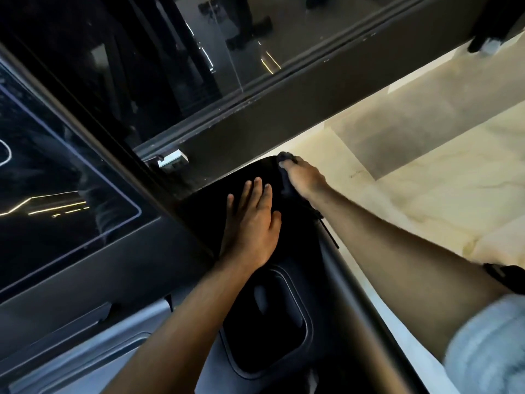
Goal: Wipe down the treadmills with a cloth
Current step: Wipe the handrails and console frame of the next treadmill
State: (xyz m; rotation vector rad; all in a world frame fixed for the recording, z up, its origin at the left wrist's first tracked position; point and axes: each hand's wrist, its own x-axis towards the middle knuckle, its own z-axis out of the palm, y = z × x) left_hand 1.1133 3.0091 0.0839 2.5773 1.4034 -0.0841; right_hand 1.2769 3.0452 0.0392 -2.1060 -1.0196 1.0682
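Observation:
I look down over the treadmill's console. Its dark glossy screen [56,172] fills the left. Beyond the console the black front motor cover [216,200] shows. My left hand [251,223] lies flat on that cover with straight fingers. My right hand [302,177] is at the cover's far right edge and presses a dark cloth [285,160] against it; the fingers bend over the cloth, which mostly hides under the hand.
A recessed black cup holder [270,322] sits in the console below my left wrist. A grey side handrail [358,294] runs under my right forearm. Pale marble floor [426,137] lies to the right. A dark window frame [255,109] with glass crosses the top.

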